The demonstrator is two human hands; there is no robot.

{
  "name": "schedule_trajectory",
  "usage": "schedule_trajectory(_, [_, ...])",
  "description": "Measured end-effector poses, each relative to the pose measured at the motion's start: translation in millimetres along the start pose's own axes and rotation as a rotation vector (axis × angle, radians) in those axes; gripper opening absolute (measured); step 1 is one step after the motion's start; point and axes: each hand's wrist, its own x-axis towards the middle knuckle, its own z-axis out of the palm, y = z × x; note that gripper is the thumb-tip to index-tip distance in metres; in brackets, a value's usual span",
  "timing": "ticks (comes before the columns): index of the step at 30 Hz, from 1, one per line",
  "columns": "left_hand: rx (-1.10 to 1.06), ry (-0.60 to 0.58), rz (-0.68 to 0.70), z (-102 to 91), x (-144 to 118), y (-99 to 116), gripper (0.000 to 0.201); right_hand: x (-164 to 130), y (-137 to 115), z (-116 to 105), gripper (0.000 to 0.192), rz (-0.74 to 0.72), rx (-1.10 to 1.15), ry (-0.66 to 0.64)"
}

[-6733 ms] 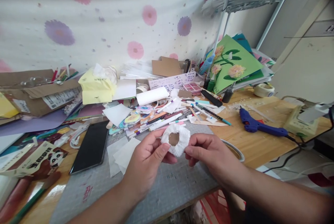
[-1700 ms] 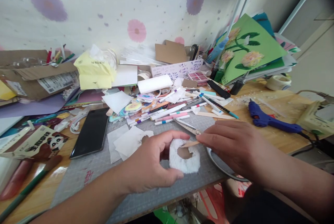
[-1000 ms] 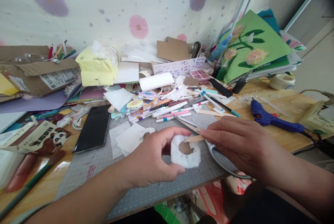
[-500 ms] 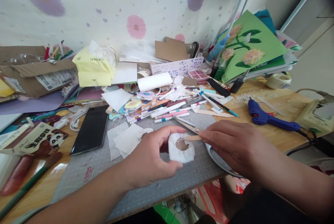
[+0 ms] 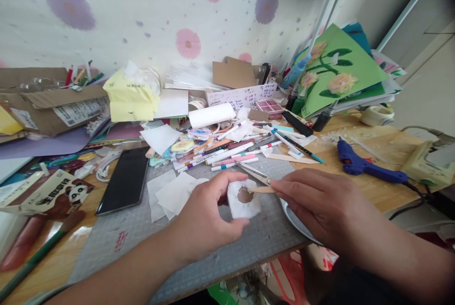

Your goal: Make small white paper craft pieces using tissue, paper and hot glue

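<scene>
A wooden tabletop (image 5: pixel 369 191) carries a grey cutting mat (image 5: pixel 142 238) at its near edge. On the mat lie white paper scraps (image 5: pixel 174 193) and scissors (image 5: pixel 254 174); a black phone (image 5: pixel 124 185) lies half on the mat, half on the wood. Behind the mat a heap of pens and markers (image 5: pixel 231 151) spreads out, with a white paper roll (image 5: pixel 211 115) and a yellow tissue pack (image 5: pixel 130 101) farther back. To the right rest a blue glue gun (image 5: pixel 359 165) and a tape roll (image 5: pixel 377 114). At the left lie a panda-printed packet (image 5: pixel 53 193) and a cardboard box (image 5: pixel 46 108).
</scene>
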Motion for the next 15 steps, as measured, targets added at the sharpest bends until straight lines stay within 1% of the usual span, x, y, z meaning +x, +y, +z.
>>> schedule_trajectory(3, [-0.018, 0.013, 0.029, 2.1, 0.7, -2.6, 0.055, 0.5, -1.1, 0.9, 0.018, 0.014, -0.036, -0.007])
schedule_trajectory(6, [-0.031, 0.038, 0.047, 3.3, 1.2, -5.3, 0.055, 1.3, -2.8, 1.1, 0.019, 0.008, 0.0, -0.022])
schedule_trajectory(9, [-0.06, 0.03, 0.052, 3.7, 1.0, -7.2, 0.056, 1.5, -2.9, 0.4, 0.019, 0.012, -0.011, 0.009])
schedule_trajectory(13, [-0.078, 0.027, 0.053, 4.1, 0.4, -8.4, 0.057, 2.4, -3.7, -1.7, 0.019, 0.016, 0.01, -0.018])
schedule_trajectory(15, [-0.087, 0.016, 0.054, 4.5, 0.3, -8.4, 0.057, 4.0, -5.8, -3.2, 0.019, -0.008, 0.041, -0.003])
